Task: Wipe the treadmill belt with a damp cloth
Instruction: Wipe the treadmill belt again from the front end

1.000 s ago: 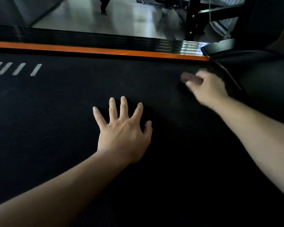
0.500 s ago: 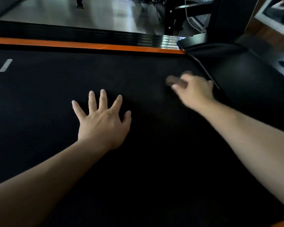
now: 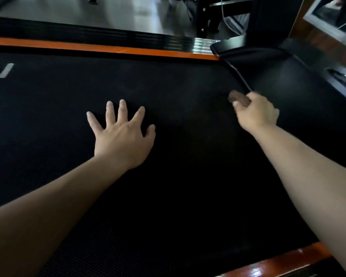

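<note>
The black textured treadmill belt (image 3: 168,196) fills most of the view. My left hand (image 3: 122,134) lies flat on it near the middle, fingers spread and straight. My right hand (image 3: 256,112) is at the belt's right end, close to the black motor cover, and its fingers curl round a small brown cloth (image 3: 239,98) that is pressed on the belt. Only a blurred end of the cloth shows past the fingers.
An orange side rail (image 3: 108,49) runs along the belt's far edge, and another orange rail (image 3: 284,260) shows at the near right. The black motor cover (image 3: 284,76) and an upright post (image 3: 272,19) rise at the right. Grey floor (image 3: 108,15) lies beyond.
My right hand with the cloth has slid nearer along the belt's right end, away from the far orange rail. My left hand stays flat on the belt. The view has shifted right.
</note>
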A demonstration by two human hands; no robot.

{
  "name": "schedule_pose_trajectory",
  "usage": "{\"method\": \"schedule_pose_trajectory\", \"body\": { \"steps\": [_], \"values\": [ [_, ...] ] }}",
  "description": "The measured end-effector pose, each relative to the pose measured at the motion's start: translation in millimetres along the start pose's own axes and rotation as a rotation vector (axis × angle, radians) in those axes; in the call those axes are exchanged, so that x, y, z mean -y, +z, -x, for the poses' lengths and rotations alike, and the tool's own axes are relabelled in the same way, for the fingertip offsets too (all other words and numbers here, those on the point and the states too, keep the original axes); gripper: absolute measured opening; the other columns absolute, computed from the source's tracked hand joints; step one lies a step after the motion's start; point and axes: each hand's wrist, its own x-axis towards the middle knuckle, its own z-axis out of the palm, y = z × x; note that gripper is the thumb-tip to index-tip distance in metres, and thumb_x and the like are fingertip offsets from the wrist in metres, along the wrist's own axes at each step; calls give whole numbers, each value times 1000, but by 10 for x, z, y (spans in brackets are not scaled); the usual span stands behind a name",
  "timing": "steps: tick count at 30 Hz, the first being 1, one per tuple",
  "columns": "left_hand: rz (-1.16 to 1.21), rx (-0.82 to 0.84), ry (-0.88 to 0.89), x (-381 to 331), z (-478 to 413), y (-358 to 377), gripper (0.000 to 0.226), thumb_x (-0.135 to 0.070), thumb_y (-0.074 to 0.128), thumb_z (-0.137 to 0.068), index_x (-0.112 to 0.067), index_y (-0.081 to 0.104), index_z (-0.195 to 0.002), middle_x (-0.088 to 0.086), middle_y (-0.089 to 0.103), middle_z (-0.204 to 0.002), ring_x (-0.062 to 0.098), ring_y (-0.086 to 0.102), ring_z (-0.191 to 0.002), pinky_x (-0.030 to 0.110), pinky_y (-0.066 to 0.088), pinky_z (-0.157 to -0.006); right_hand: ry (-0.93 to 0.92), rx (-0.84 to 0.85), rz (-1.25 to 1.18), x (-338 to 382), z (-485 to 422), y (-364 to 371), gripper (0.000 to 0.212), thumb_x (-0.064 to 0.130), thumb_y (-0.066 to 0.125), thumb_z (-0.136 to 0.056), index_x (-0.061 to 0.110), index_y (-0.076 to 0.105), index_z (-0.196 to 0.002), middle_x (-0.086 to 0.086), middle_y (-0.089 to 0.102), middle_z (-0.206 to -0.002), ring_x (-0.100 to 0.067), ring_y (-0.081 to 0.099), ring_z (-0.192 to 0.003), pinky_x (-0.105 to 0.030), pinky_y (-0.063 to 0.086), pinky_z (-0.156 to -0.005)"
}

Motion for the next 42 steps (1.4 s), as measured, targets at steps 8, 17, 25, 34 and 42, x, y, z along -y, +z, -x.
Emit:
{"method": "schedule_pose_trajectory", "body": {
  "steps": [8, 17, 25, 34, 42],
  "values": [
    [16, 4, 2, 13, 6, 0, 67, -65, 24, -99, -37, 20, -161, 9, 3, -173, 32, -10, -158, 70, -8, -120, -392, 75, -19, 169, 733, 14, 32, 56, 61, -89, 26, 60, -100, -3, 72, -98, -33, 66, -98, -44, 45, -88],
    [51, -16, 5, -5, 36, -27, 64, -61, 29, -101, -32, 30, -157, 10, 11, -172, 31, -4, -159, 69, -7, -121, -285, 68, -113, 99, 1034, -19, 28, 50, 63, -89, 24, 59, -98, -8, 70, -101, -36, 64, -98, -44, 46, -85],
    [81, 65, 139, 232, 587, -211, 67, -59, 33, -100, -30, 29, -160, 9, 11, -172, 24, -2, -159, 54, -2, -128, -9, 37, 71, -340, 716, -288, 28, 55, 55, -92, 28, 58, -99, -11, 70, -108, -39, 59, -109, -46, 37, -92],
    [22, 94, 103, 685, 1212, -249, 79, -74, 19, -89, -40, 23, -161, 5, 7, -173, 22, -5, -159, 57, -4, -125, -317, 67, 60, -128, 1328, -295, 36, 58, 62, -88, 26, 65, -105, -9, 72, -103, -36, 64, -102, -43, 41, -87],
    [41, 68, 52, 779, 1322, -222, 76, -73, 24, -91, -40, 25, -160, 2, 8, -173, 20, -6, -159, 60, -6, -123, -278, 101, -18, -201, 1782, -387, 29, 51, 62, -91, 26, 63, -106, -11, 68, -108, -38, 59, -106, -43, 38, -88]
  ]
}}
